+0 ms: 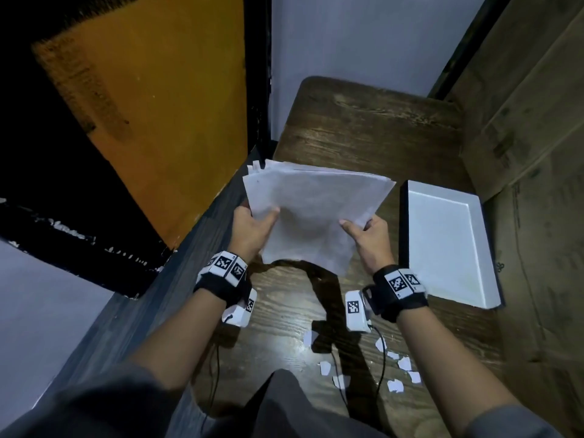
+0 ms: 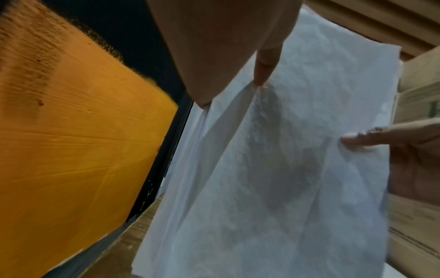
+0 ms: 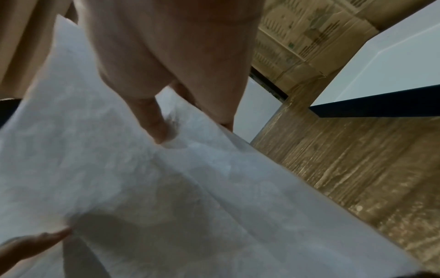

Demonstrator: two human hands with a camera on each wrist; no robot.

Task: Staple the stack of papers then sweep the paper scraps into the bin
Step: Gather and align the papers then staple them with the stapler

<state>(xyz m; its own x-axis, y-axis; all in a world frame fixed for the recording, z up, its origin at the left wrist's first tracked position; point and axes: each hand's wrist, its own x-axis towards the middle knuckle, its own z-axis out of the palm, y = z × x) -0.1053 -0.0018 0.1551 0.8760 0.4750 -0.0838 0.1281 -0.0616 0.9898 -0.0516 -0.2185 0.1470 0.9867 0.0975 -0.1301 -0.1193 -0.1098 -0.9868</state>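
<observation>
Risk: stack (image 1: 311, 213) is held in the air mid-frame and its far-left corner is fanned, so sheets could slip out of line before stapling; no stapler in view. Dropping it could scatter the scraps (image 1: 401, 371) at lower right.

Left hand (image 1: 251, 230), centre-left: thumb on top, fingers curled under, pinching the stack's left edge. Right hand (image 1: 368, 240): same pinch on the right edge. Tray (image 1: 410, 248) sits at frame right on the table (image 1: 363, 134).
</observation>
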